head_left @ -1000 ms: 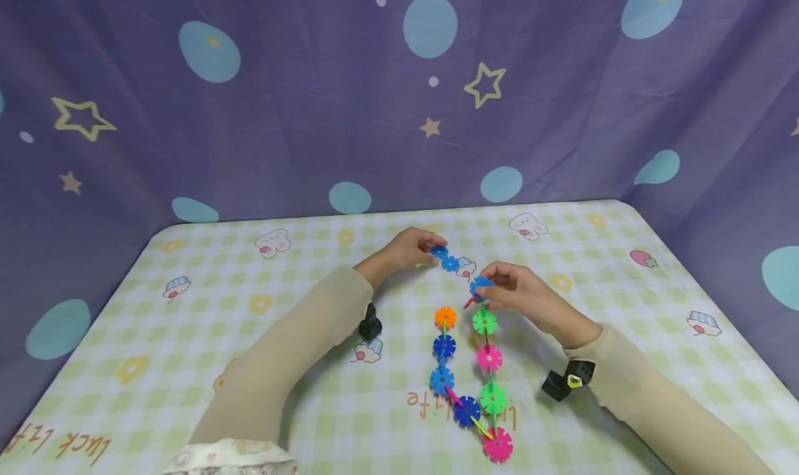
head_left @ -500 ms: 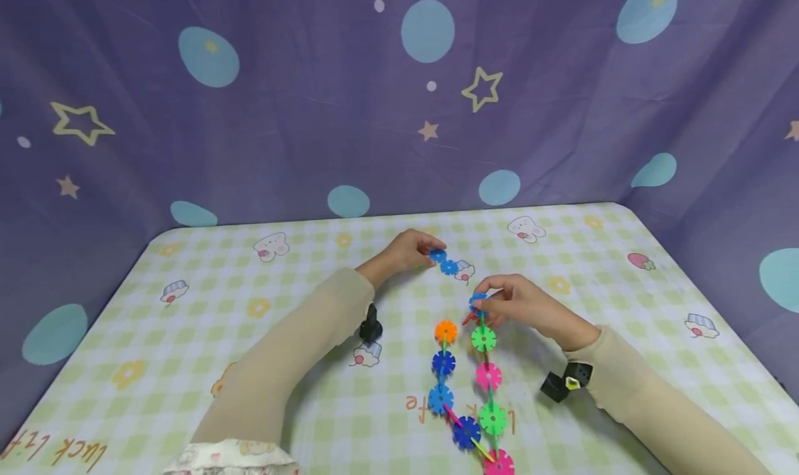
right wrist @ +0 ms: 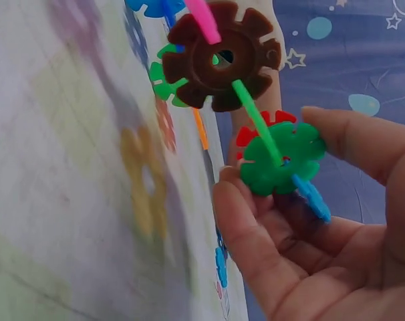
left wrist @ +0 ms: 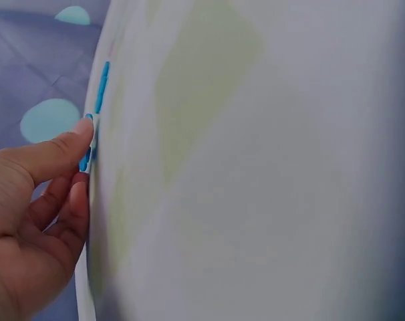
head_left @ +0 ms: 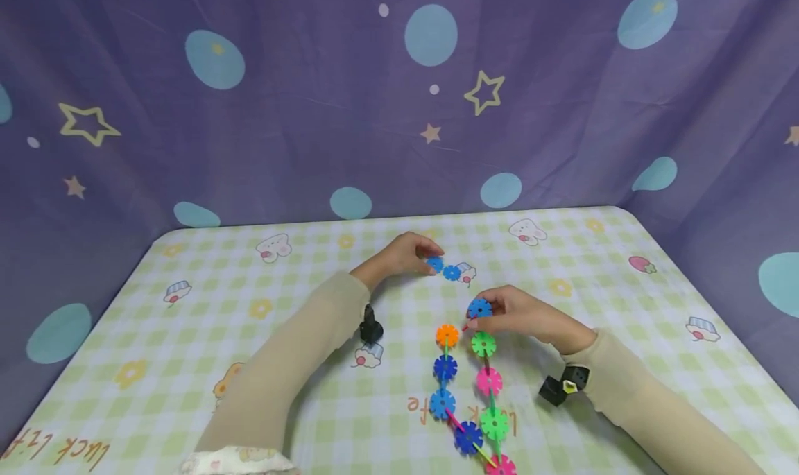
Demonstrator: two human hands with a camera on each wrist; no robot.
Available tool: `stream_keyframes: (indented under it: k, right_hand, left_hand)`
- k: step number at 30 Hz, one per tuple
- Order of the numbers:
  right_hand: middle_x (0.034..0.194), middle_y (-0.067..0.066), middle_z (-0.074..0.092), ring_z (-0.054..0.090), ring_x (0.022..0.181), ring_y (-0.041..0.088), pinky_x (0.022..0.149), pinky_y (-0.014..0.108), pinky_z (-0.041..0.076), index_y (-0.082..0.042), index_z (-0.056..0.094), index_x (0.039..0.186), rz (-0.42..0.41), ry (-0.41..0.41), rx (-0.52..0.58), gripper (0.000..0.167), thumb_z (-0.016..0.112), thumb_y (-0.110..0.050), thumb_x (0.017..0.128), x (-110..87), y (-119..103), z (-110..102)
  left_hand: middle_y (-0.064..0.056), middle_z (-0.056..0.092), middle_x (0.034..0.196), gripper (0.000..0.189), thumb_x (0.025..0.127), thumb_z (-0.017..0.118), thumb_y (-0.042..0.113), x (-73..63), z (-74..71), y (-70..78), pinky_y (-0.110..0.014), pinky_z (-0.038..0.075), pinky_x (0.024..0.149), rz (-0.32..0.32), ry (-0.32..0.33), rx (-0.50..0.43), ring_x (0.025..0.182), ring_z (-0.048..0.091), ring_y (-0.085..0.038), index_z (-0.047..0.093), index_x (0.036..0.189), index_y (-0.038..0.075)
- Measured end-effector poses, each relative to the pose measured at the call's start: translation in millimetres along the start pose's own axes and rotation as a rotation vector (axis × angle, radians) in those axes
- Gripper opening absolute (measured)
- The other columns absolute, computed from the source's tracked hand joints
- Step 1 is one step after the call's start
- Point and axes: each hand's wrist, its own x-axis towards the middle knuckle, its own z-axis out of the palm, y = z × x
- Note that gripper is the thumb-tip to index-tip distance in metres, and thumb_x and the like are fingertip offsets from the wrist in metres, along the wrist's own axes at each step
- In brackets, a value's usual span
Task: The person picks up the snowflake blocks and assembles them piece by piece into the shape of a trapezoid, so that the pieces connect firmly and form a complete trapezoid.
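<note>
My left hand [head_left: 407, 254] pinches a light blue notched disc [head_left: 435, 264] between thumb and fingers, low over the cloth. Beside it lies a second light blue disc [head_left: 451, 272]; whether the two are joined I cannot tell. My right hand [head_left: 524, 317] holds one end of a bent chain of notched discs, at a blue disc [head_left: 479, 309]. In the right wrist view, its fingers are round a green disc [right wrist: 283, 157] and a blue disc [right wrist: 311, 197], with a brown disc [right wrist: 222, 57] and part of a red disc [right wrist: 266, 127] close by.
The chain's other end is an orange disc [head_left: 447, 335], on a row running through a dark blue disc [head_left: 445, 367] toward me. A pink disc [head_left: 501, 465] is cut off by the bottom edge. The checked tablecloth [head_left: 299, 253] reaches a purple curtain [head_left: 281, 149].
My right hand has drawn the chain slightly toward me, and its blue disc now shows its face more. My left hand has shifted a little left, spacing the two blue discs wider.
</note>
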Motion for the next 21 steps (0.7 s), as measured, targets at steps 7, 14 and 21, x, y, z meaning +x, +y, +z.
stream_keyframes:
  k: [7, 14, 21]
  right_hand:
    - [0.073, 0.004, 0.060, 0.048, 0.061, 0.008, 0.059, 0.022, 0.041, 0.005, 0.062, 0.093, 0.001, 0.006, -0.013, 0.017, 0.065, -0.011, 0.089, 0.8, 0.0, 2.0]
    - [0.079, 0.009, 0.067, 0.054, 0.065, 0.009, 0.062, 0.023, 0.044, 0.003, 0.065, 0.095, 0.051, 0.117, -0.008, 0.023, 0.069, -0.017, 0.086, 2.8, -3.1, 4.4]
    - [0.096, 0.019, 0.070, 0.061, 0.071, 0.009, 0.067, 0.029, 0.051, 0.002, 0.062, 0.097, 0.099, 0.284, 0.075, 0.025, 0.070, -0.019, 0.085, 3.7, -6.1, 9.6]
  left_hand:
    - [-0.010, 0.068, 0.112, 0.037, 0.075, 0.077, 0.001, -6.3, -4.3, -0.8, -0.025, 0.052, 0.082, -0.061, 0.057, -0.007, 0.095, 0.063, -0.020, 0.068, 0.112, 0.003]
    - [-0.004, 0.069, 0.089, 0.025, 0.073, 0.081, 0.008, -14.8, -8.7, 9.1, -0.024, 0.049, 0.076, -0.159, 0.115, 0.117, 0.084, 0.060, -0.015, 0.073, 0.097, 0.007]
    - [-0.003, 0.067, 0.076, 0.012, 0.076, 0.079, 0.012, -36.4, -9.9, 23.6, -0.027, 0.053, 0.059, -0.253, 0.197, 0.010, 0.063, 0.062, -0.017, 0.073, 0.086, 0.008]
